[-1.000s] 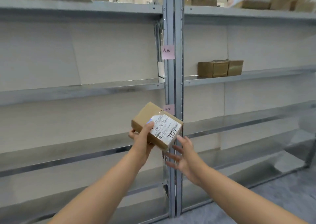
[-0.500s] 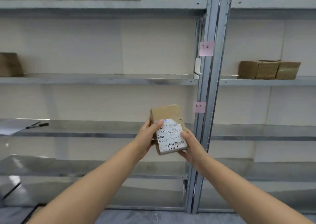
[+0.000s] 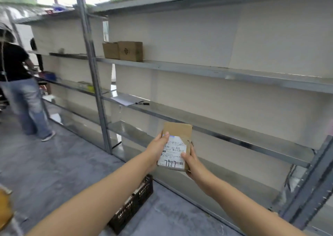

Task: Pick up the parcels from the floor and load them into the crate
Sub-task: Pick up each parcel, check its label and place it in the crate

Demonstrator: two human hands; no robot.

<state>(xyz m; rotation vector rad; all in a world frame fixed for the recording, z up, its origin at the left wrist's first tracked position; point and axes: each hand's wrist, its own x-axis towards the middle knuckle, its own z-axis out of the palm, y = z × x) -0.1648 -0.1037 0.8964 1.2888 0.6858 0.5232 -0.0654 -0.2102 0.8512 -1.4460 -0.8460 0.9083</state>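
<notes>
Head view, shelving: grey metal racks with flat boards and pale backing.
Crate: black lattice plastic, stood on the grey floor.
Parcel: flat brown cardboard with a white printed label bearing handwritten digits; it was held up before the shelving, above the crate.
Left hand: gripped the parcel's left edge, thumb on the label.
Right hand: gripped its lower right corner.

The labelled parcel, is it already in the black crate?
No, the left hand and right hand hold the parcel up before the shelves, with the crate on the floor below.
</notes>
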